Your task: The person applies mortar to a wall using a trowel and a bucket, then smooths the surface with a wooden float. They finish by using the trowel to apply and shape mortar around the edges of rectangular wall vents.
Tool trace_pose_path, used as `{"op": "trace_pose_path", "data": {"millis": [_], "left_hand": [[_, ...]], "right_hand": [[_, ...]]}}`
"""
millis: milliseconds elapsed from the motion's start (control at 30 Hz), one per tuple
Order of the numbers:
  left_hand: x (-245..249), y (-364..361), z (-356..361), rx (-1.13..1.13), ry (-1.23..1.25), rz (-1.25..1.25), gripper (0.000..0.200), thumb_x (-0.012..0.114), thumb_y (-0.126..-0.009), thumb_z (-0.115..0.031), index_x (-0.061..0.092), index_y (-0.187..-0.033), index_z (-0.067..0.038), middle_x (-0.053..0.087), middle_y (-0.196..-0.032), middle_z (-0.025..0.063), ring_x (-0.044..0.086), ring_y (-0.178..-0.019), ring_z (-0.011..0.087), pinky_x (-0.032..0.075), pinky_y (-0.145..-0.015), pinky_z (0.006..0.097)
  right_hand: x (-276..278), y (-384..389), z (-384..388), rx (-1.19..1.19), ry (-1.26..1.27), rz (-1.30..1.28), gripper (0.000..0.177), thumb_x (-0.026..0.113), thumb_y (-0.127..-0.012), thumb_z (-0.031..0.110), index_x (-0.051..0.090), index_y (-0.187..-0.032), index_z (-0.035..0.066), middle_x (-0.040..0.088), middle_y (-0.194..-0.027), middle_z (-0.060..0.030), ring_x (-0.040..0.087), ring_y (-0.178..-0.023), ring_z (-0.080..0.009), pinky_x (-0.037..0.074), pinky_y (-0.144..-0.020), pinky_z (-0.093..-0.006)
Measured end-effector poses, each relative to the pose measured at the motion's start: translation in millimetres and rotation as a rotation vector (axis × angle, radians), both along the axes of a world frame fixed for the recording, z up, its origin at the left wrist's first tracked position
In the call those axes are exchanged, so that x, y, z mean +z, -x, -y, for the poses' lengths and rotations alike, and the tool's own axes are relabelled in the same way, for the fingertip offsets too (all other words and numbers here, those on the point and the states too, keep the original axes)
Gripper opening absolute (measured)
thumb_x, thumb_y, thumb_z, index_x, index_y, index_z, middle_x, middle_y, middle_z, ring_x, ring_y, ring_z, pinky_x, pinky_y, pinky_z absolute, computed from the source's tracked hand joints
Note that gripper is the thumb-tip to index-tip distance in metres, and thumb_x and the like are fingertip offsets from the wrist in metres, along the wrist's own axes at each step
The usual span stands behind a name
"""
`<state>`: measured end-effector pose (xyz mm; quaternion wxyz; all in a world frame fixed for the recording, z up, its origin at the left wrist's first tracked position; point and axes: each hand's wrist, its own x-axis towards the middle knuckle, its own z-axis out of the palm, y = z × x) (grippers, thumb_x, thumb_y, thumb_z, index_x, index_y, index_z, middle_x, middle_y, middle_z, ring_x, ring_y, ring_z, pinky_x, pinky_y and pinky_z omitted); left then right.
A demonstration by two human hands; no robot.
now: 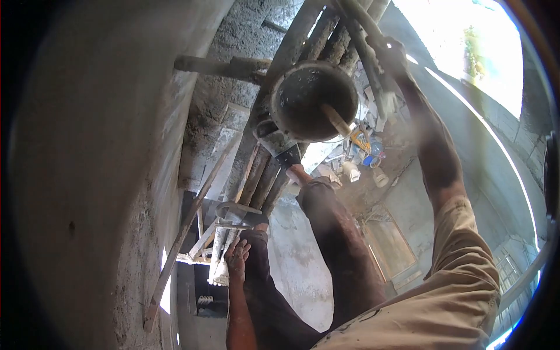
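Note:
My right hand (389,57) is raised at the upper right, its fingers closed on a wooden pole (363,26). My left hand (237,255) hangs low beside my left leg; its fingers are slightly bent and apart, with nothing in them. A dark round bucket (303,87) rests on the planks ahead of my feet. From inside it a wooden handle (335,119) leans against the rim; whatever it belongs to is hidden. Both my feet, in dark sandals (286,154), stand on the pole platform (256,175).
A rough plastered wall (105,175) rises close on the left. Far below the platform lies a floor with rubble and containers (350,169), plus a framed panel (389,248). A slanting wooden pole (186,245) crosses at left. Bright window (466,46) at upper right.

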<state>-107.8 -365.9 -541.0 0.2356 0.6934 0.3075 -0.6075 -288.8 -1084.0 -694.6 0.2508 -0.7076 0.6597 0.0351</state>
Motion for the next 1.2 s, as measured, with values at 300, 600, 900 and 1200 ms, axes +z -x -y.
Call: {"op": "trace_pose_path", "data": {"millis": [300,600,900,1200], "left_hand": [[26,-18,11,0.0,0.014,0.043,0.049,0.054,-0.107,-0.023,0.049,-0.152,-0.004,0.066,-0.137,0.0134,0.07,-0.115,0.0229,0.052,-0.094,0.0323],[42,-27,11,-0.051,0.113,-0.005,0.051,0.053,-0.108,-0.026,0.047,-0.154,-0.005,0.062,-0.144,0.0163,0.067,-0.123,0.0271,0.049,-0.102,0.0368],[59,-15,-6,-0.009,0.053,0.075,0.042,0.061,-0.104,-0.019,0.058,-0.144,-0.006,0.07,-0.13,0.0111,0.073,-0.108,0.0225,0.054,-0.081,0.0288],[66,-9,9,-0.043,0.083,-0.001,0.052,0.058,-0.105,-0.029,0.05,-0.151,-0.005,0.063,-0.141,0.0168,0.067,-0.122,0.0276,0.049,-0.103,0.0389]], "right_hand": [[104,38,-20,0.39,-0.375,-0.105,0.027,0.055,-0.101,0.024,0.069,-0.106,0.002,0.066,-0.073,-0.0109,0.067,-0.064,-0.0241,0.055,-0.06,-0.0417],[121,24,-13,-0.294,-0.59,-0.031,0.044,0.053,-0.107,0.042,0.068,-0.103,0.001,0.065,-0.074,-0.0102,0.065,-0.064,-0.0209,0.055,-0.06,-0.0393],[105,34,-53,-0.361,-0.462,0.074,0.049,0.056,-0.105,0.044,0.063,-0.093,-0.003,0.062,-0.07,-0.0096,0.066,-0.063,-0.0201,0.053,-0.055,-0.0396],[112,35,-48,-0.427,-0.544,-0.071,0.055,0.056,-0.103,0.053,0.068,-0.107,-0.002,0.063,-0.076,-0.0109,0.063,-0.066,-0.0202,0.053,-0.058,-0.0436]]}}
